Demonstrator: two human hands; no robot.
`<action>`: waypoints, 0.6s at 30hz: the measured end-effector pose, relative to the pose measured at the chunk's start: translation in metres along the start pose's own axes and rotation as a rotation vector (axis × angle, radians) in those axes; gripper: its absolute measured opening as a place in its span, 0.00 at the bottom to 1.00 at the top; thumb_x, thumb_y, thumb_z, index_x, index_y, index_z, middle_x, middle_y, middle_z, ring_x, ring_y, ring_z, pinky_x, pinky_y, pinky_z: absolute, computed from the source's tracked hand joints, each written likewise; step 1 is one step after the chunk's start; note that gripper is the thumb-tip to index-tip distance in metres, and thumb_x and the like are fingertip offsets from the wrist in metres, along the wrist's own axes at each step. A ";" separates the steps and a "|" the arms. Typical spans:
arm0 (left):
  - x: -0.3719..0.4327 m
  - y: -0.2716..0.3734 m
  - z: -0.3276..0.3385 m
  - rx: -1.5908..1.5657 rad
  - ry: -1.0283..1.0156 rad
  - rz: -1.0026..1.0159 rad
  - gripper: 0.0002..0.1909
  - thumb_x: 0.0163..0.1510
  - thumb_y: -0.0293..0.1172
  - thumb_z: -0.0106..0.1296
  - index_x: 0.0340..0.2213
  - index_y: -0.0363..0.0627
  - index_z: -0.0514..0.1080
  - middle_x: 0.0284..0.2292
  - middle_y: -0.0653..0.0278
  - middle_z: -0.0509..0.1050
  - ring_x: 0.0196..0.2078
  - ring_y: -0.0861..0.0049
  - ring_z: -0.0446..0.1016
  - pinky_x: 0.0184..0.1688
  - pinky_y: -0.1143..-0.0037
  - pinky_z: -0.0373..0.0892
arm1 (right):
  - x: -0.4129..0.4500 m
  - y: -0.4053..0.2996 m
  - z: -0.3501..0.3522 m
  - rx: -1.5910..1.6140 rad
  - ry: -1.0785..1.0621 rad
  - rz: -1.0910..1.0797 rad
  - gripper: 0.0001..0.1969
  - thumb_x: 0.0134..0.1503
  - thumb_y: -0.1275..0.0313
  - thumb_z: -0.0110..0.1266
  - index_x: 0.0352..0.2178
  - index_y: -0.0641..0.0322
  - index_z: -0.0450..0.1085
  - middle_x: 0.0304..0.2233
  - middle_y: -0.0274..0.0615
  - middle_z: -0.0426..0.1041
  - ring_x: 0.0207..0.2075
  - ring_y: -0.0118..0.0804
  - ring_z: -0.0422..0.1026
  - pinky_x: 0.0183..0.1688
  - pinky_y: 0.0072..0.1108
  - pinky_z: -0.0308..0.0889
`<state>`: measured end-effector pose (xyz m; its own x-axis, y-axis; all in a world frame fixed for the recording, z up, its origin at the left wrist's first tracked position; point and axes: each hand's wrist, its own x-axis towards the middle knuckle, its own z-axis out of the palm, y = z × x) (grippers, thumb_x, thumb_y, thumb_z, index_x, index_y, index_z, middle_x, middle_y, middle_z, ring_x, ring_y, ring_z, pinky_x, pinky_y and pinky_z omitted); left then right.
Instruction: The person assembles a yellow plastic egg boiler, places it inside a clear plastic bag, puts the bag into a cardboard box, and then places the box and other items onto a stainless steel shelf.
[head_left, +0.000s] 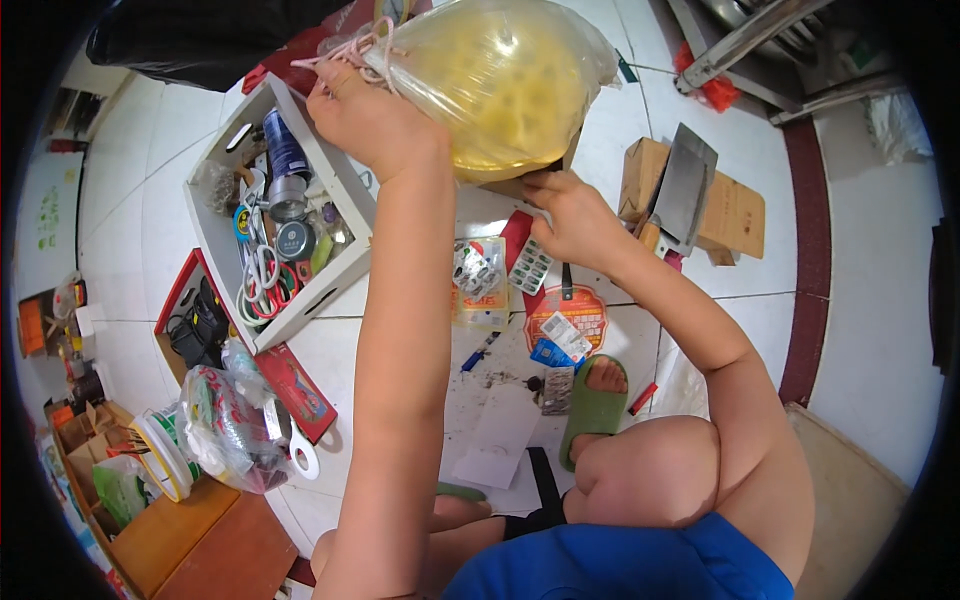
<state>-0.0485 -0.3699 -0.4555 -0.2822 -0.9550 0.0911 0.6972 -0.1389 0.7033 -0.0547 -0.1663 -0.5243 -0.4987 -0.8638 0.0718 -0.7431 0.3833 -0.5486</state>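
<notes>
My left hand (367, 124) grips the gathered neck of a clear plastic bag (510, 90) with yellowish contents, tied with pink string (360, 56). My right hand (577, 217) is at the bag's lower edge, its fingertips partly hidden beneath it; whether they hold anything I cannot tell. Left of my left forearm stands a white wooden box (281, 82) with scissors (262, 274), a blue can (285, 142) and a round grey tin (295, 240). Below my right hand lie a blister pack of capsules (531, 266) and a red round cardboard piece (589, 307) on the tiles.
A cleaver (684, 191) leans by cardboard boxes (739, 214) at the right. At the left are a red box with black cables (199, 322), a filled plastic bag (232, 427) and brown cabinets (180, 532). Metal rack legs (750, 45) stand upper right; paper (499, 435) lies near my feet.
</notes>
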 end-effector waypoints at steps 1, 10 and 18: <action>-0.003 0.001 0.000 -0.003 0.002 -0.004 0.14 0.64 0.37 0.39 0.36 0.35 0.61 0.33 0.59 0.70 0.36 0.74 0.70 0.40 0.75 0.68 | -0.002 0.001 0.000 -0.004 -0.003 0.003 0.15 0.44 0.74 0.49 0.33 0.72 0.74 0.42 0.53 0.72 0.46 0.51 0.69 0.51 0.31 0.66; -0.020 0.002 -0.011 0.109 0.043 -0.020 0.19 0.65 0.40 0.32 0.40 0.33 0.64 0.40 0.53 0.71 0.41 0.64 0.73 0.47 0.64 0.71 | -0.012 0.005 0.009 0.306 -0.017 -0.044 0.10 0.44 0.77 0.47 0.27 0.68 0.75 0.29 0.50 0.75 0.40 0.53 0.72 0.43 0.31 0.69; -0.043 0.035 -0.060 0.356 0.119 0.067 0.13 0.64 0.38 0.36 0.35 0.38 0.62 0.35 0.59 0.70 0.39 0.72 0.73 0.40 0.69 0.74 | 0.001 0.035 -0.013 0.812 0.049 0.591 0.14 0.54 0.68 0.47 0.36 0.68 0.73 0.30 0.46 0.75 0.31 0.28 0.71 0.35 0.24 0.66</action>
<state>0.0275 -0.3494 -0.4766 -0.1503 -0.9856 0.0771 0.4331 0.0045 0.9014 -0.0870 -0.1493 -0.5326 -0.7206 -0.5853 -0.3716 0.1500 0.3917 -0.9078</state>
